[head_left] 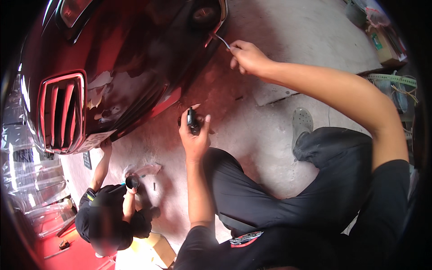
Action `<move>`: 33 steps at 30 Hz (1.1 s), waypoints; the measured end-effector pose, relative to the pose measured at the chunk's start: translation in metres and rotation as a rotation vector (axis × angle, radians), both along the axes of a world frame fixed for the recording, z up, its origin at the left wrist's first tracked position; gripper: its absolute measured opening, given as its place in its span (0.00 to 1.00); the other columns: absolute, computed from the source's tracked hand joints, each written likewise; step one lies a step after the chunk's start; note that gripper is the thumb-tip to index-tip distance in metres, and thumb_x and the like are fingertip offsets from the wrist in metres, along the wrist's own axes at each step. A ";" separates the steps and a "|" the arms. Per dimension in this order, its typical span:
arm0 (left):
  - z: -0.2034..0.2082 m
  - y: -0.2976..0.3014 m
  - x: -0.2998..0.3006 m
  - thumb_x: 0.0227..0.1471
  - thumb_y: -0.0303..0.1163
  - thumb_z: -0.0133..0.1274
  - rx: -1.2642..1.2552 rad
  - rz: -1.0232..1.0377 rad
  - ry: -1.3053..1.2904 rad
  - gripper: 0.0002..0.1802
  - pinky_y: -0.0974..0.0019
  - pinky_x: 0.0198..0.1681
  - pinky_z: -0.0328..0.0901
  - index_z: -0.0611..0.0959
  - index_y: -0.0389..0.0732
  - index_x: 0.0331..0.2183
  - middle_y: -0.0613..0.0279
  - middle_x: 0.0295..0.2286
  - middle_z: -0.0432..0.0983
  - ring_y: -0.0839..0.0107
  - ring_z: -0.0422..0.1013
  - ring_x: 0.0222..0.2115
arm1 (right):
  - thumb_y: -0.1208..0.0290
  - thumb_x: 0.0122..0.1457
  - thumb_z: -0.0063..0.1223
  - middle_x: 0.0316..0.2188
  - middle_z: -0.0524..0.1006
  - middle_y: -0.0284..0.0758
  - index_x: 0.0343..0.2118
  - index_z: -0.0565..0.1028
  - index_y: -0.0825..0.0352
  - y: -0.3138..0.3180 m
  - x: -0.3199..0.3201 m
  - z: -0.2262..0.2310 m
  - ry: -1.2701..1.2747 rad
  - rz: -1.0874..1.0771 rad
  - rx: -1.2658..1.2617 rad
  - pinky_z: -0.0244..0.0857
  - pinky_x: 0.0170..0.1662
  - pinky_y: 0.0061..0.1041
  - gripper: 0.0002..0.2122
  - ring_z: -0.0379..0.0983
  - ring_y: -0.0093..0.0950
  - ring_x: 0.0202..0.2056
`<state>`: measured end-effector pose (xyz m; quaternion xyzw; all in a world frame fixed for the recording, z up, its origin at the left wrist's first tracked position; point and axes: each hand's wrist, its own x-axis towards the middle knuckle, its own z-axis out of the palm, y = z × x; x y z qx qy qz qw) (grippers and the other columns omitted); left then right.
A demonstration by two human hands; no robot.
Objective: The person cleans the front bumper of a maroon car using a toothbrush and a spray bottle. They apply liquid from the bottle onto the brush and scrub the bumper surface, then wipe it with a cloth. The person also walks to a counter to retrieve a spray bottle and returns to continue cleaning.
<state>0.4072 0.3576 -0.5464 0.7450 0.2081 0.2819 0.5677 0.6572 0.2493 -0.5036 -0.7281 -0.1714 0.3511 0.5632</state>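
Observation:
My right hand [247, 57] pinches a thin, silvery, slightly bent tool [222, 41]. Its far end meets the lower edge of a dark red car bumper [148, 40], near a round lamp [204, 15]; the tip is too small to tell its kind. Lower and to the left, my left hand [195, 138] is closed around a small black object [192, 118], held upright a short way from the bumper. Fingers cover part of it, so its kind cannot be made out.
A co-worker [108, 216] crouches at lower left, one hand at the bumper's underside, the other holding a dark round cup [132, 181]. A cardboard box [159, 252] stands beside them. Clear plastic wrapping [33, 166] lines the left; boxes [384, 45] and bundled items stand at right.

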 end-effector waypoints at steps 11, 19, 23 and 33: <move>0.006 -0.017 -0.004 0.56 0.22 0.54 -0.232 0.242 -0.147 0.23 0.71 0.28 0.69 0.70 0.36 0.54 0.62 0.29 0.72 0.75 0.72 0.22 | 0.74 0.68 0.43 0.25 0.78 0.35 0.56 0.67 0.63 0.109 -0.071 -0.072 0.229 -0.538 0.711 0.59 0.19 0.18 0.14 0.65 0.17 0.15; -0.017 -0.011 -0.042 0.56 0.29 0.54 -0.233 0.449 -0.059 0.24 0.68 0.29 0.69 0.69 0.36 0.53 0.64 0.24 0.69 0.74 0.69 0.23 | 0.77 0.62 0.50 0.29 0.82 0.42 0.53 0.77 0.62 0.142 -0.059 -0.045 0.103 -0.627 0.694 0.72 0.34 0.30 0.17 0.82 0.31 0.30; -0.013 -0.014 -0.042 0.56 0.29 0.53 -0.205 0.441 -0.035 0.23 0.67 0.30 0.70 0.69 0.36 0.53 0.63 0.24 0.70 0.72 0.71 0.23 | 0.78 0.59 0.49 0.35 0.82 0.46 0.52 0.78 0.60 0.170 -0.052 -0.090 0.096 -0.713 0.602 0.72 0.39 0.32 0.18 0.81 0.38 0.37; -0.017 -0.018 -0.047 0.57 0.28 0.54 -0.127 0.428 0.025 0.22 0.68 0.31 0.69 0.69 0.36 0.52 0.61 0.26 0.71 0.71 0.73 0.24 | 0.80 0.58 0.48 0.33 0.82 0.46 0.47 0.80 0.67 0.165 -0.083 -0.054 0.176 -0.776 0.615 0.70 0.40 0.27 0.16 0.80 0.30 0.38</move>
